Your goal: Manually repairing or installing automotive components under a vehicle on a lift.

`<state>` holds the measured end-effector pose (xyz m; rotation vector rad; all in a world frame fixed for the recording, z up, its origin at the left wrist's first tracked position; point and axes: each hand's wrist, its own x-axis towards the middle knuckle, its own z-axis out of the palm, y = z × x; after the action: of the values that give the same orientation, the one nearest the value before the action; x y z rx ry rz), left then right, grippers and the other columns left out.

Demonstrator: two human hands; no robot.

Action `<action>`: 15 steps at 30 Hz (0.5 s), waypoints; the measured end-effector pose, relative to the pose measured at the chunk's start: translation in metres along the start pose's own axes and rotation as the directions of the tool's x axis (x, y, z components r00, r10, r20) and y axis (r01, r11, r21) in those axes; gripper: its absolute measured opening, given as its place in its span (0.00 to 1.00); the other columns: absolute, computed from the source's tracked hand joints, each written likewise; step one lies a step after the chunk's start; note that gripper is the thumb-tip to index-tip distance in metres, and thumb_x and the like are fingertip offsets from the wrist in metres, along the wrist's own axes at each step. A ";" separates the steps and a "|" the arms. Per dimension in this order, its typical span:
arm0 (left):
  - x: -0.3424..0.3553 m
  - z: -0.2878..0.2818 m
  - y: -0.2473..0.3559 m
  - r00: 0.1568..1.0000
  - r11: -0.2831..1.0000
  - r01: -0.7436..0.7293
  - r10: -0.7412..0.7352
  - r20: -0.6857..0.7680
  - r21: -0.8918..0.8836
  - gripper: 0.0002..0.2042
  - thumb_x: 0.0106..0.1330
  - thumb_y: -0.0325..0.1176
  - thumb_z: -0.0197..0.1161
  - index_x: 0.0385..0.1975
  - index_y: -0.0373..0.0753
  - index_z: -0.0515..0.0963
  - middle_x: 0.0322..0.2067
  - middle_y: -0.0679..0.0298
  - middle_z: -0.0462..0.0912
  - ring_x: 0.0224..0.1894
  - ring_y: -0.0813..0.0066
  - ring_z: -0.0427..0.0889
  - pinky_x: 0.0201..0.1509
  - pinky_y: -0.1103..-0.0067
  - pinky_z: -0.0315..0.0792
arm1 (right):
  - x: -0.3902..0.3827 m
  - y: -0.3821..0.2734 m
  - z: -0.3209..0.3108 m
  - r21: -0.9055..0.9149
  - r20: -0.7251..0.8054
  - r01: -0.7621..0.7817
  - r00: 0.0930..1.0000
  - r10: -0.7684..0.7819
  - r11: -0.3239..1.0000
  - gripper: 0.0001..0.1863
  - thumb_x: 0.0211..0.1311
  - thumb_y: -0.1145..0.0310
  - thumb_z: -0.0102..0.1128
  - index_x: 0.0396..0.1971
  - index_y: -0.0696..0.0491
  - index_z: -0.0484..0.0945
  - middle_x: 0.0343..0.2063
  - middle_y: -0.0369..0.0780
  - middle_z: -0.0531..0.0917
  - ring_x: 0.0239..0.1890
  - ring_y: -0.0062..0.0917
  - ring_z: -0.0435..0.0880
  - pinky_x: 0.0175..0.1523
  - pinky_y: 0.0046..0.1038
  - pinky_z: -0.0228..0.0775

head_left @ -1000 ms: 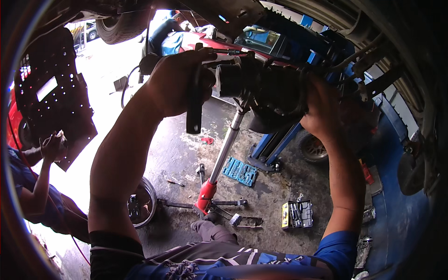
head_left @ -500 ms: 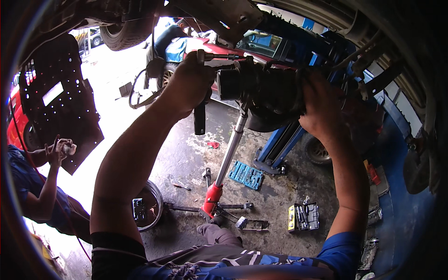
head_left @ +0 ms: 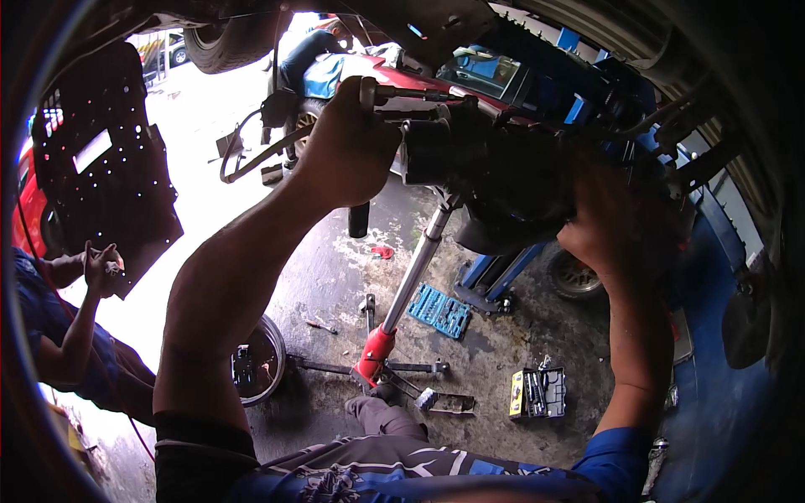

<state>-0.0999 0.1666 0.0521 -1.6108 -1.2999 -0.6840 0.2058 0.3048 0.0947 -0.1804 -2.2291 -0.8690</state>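
Note:
My left hand (head_left: 348,151) is closed around an upright ratchet wrench (head_left: 359,220); the dark end of its handle shows below my fist. From the ratchet's head a socket extension (head_left: 411,93) runs right to the top of a dark, bulky mechanical unit (head_left: 511,172) under a raised vehicle. My right hand (head_left: 591,222) lies against the right side of that unit, its fingers lost in shadow. Beneath the unit stands a tall jack with a silver column (head_left: 417,272) and a red base (head_left: 375,359).
On the floor lie a blue socket set case (head_left: 439,310) and a black-and-yellow tool box (head_left: 538,392). A round pan (head_left: 272,369) sits near my left elbow. At left, a co-worker (head_left: 75,335) stands by a perforated dark panel (head_left: 101,159). A blue lift post (head_left: 495,277) rises behind.
My left hand and the ratchet have shifted slightly right and up. My right hand has moved a little right and down along the unit. The co-worker's hands have shifted.

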 end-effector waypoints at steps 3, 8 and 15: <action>-0.002 0.010 0.014 0.928 0.822 0.290 -0.367 -0.067 -0.490 0.03 0.53 0.19 0.59 0.22 0.33 0.72 0.31 0.50 0.70 0.39 0.61 0.73 0.38 0.71 0.70 | 0.003 -0.002 -0.001 -0.021 -0.032 0.009 0.999 -0.010 1.000 0.45 0.28 0.76 0.72 0.58 0.57 0.69 0.55 0.50 0.72 0.57 0.44 0.74 0.63 0.40 0.67; 0.003 -0.012 0.021 0.690 0.073 0.597 -0.555 0.465 -0.799 0.09 0.66 0.23 0.54 0.45 0.36 0.68 0.28 0.58 0.74 0.28 0.71 0.76 0.31 0.74 0.73 | 0.000 0.002 0.001 -0.003 -0.038 -0.001 0.999 0.001 1.000 0.44 0.29 0.76 0.73 0.58 0.56 0.69 0.55 0.48 0.73 0.57 0.43 0.74 0.63 0.39 0.68; -0.004 -0.038 0.000 0.746 -0.447 0.448 -0.289 0.600 -0.774 0.08 0.72 0.29 0.51 0.46 0.36 0.69 0.26 0.61 0.79 0.24 0.75 0.81 0.26 0.80 0.76 | 0.000 -0.001 -0.002 0.017 -0.032 -0.023 0.999 0.024 1.000 0.43 0.30 0.73 0.75 0.55 0.56 0.69 0.55 0.49 0.72 0.58 0.43 0.73 0.63 0.40 0.66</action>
<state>-0.0964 0.1308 0.0646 -2.2649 -1.3533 -2.9312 0.2065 0.3026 0.0950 -0.1829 -2.1990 -0.8351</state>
